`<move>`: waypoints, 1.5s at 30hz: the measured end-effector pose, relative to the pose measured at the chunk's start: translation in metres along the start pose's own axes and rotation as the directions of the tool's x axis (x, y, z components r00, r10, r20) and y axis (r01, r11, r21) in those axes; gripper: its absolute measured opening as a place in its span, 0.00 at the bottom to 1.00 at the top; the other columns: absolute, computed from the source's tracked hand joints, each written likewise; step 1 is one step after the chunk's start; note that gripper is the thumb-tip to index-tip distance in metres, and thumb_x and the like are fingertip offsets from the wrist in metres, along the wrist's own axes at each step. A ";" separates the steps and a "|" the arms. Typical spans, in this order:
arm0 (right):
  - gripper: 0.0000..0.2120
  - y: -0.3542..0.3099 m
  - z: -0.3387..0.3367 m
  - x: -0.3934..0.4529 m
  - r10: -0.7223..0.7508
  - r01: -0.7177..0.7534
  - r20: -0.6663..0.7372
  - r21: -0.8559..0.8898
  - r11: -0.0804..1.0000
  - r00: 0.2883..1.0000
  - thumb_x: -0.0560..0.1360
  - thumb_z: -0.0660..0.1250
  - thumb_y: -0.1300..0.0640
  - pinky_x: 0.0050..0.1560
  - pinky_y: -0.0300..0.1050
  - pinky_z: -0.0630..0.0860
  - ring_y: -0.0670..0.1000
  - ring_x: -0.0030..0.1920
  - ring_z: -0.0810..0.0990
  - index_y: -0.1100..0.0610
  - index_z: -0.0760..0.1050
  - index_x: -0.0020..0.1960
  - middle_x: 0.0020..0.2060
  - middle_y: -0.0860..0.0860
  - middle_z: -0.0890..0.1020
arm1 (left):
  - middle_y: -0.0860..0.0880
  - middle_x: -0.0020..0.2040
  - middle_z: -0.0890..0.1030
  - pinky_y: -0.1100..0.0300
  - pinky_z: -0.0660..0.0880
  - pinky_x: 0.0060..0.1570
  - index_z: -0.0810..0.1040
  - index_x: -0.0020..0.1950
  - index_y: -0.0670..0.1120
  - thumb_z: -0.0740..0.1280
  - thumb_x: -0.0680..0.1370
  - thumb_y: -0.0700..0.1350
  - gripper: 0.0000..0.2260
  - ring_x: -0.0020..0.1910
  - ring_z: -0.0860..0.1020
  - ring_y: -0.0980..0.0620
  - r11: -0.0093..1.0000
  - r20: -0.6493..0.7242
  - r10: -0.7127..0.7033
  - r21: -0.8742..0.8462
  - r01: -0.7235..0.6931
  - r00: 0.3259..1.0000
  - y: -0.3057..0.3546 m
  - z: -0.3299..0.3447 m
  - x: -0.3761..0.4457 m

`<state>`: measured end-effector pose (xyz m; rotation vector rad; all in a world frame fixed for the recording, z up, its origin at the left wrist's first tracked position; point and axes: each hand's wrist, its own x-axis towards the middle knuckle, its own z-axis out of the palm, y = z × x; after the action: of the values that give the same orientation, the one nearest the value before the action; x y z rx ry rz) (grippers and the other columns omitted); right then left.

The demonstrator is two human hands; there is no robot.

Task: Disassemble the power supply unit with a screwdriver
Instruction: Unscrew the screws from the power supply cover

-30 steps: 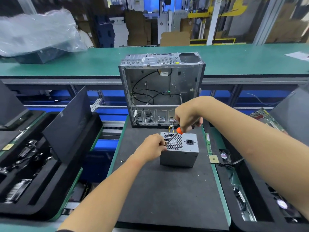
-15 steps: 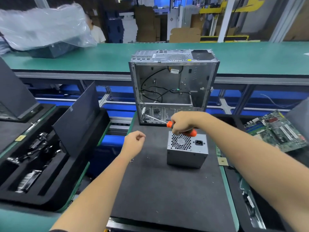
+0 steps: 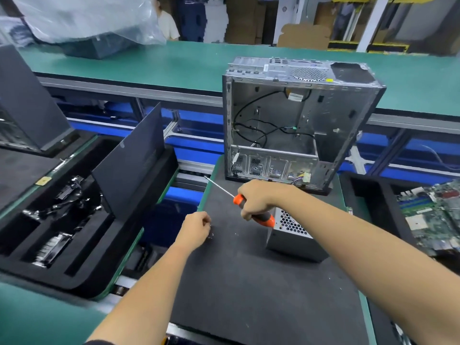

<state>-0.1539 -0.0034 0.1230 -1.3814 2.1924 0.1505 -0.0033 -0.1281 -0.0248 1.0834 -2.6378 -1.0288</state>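
Note:
The grey power supply unit (image 3: pixel 293 236) stands on the black foam mat (image 3: pixel 249 295), its honeycomb vent facing up; my right forearm crosses over it. My right hand (image 3: pixel 257 199) grips the orange-and-black screwdriver (image 3: pixel 251 211) just left of the unit, and the thin shaft points up-left, off the unit. My left hand (image 3: pixel 196 227) is down at the mat left of the unit, fingers curled together in a pinch on something tiny that is hidden. Small loose screws (image 3: pixel 211 235) lie on the mat right at its fingertips.
An open, gutted computer case (image 3: pixel 298 120) with loose cables stands at the mat's far edge. A black foam tray (image 3: pixel 82 275) with metal parts and a leaning dark panel (image 3: pixel 129 163) sits to the left. A green motherboard (image 3: pixel 433 215) lies at the right.
My left hand left the power supply and dropped to the mat on its left. My right hand lifted the screwdriver off the vent and swung its tip to the upper left. The view shifted left.

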 end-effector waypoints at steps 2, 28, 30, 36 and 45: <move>0.18 0.002 0.000 0.005 -0.001 0.001 0.016 -0.007 1.000 1.000 0.68 0.72 0.51 0.37 0.46 0.68 0.55 0.39 0.74 0.64 0.76 0.49 0.45 0.59 0.80 | 0.49 0.39 0.79 0.66 0.72 0.34 0.79 0.42 0.44 0.62 0.75 0.36 0.07 0.37 0.78 0.52 0.996 0.054 0.030 0.077 -0.034 0.998 0.002 0.004 0.003; 0.09 0.036 -0.050 -0.076 0.144 -0.155 0.087 0.136 0.979 0.986 0.72 0.67 0.60 0.29 0.41 0.75 0.57 0.31 0.80 0.63 0.73 0.50 0.43 0.58 0.74 | 0.58 0.52 0.68 0.65 0.67 0.37 0.61 0.67 0.53 0.67 0.75 0.48 0.24 0.41 0.72 0.57 0.957 -0.239 0.191 -0.172 -0.235 0.952 0.088 -0.006 0.008; 0.10 0.047 -0.060 -0.104 0.173 -0.180 0.064 0.126 0.975 0.983 0.73 0.68 0.60 0.28 0.40 0.75 0.56 0.30 0.79 0.64 0.75 0.52 0.40 0.58 0.76 | 0.55 0.49 0.72 0.59 0.71 0.40 0.69 0.63 0.50 0.66 0.77 0.46 0.16 0.40 0.72 0.54 0.918 -0.194 0.348 -0.127 -0.375 0.917 0.122 -0.002 0.002; 0.09 0.079 -0.085 -0.186 0.167 -0.113 -0.259 0.210 0.971 0.951 0.67 0.78 0.57 0.30 0.38 0.75 0.49 0.28 0.83 0.57 0.79 0.44 0.30 0.48 0.83 | 0.45 0.37 0.78 0.52 0.66 0.36 0.68 0.41 0.47 0.55 0.82 0.52 0.13 0.39 0.74 0.40 0.729 0.132 0.656 0.142 -0.669 0.743 0.205 0.025 -0.037; 0.03 0.081 -0.059 -0.206 0.190 -0.146 -0.390 0.140 0.979 0.901 0.68 0.71 0.55 0.32 0.39 0.74 0.41 0.24 0.78 0.55 0.79 0.39 0.28 0.49 0.83 | 0.55 0.39 0.78 0.67 0.71 0.43 0.77 0.38 0.48 0.69 0.76 0.48 0.07 0.39 0.74 0.60 0.707 0.477 0.646 -0.078 -0.703 0.597 0.213 0.042 -0.044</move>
<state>-0.1791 0.1783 0.2597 -1.2457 2.6159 -0.2082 -0.1093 0.0341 0.0832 -0.2905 -3.0693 -1.0302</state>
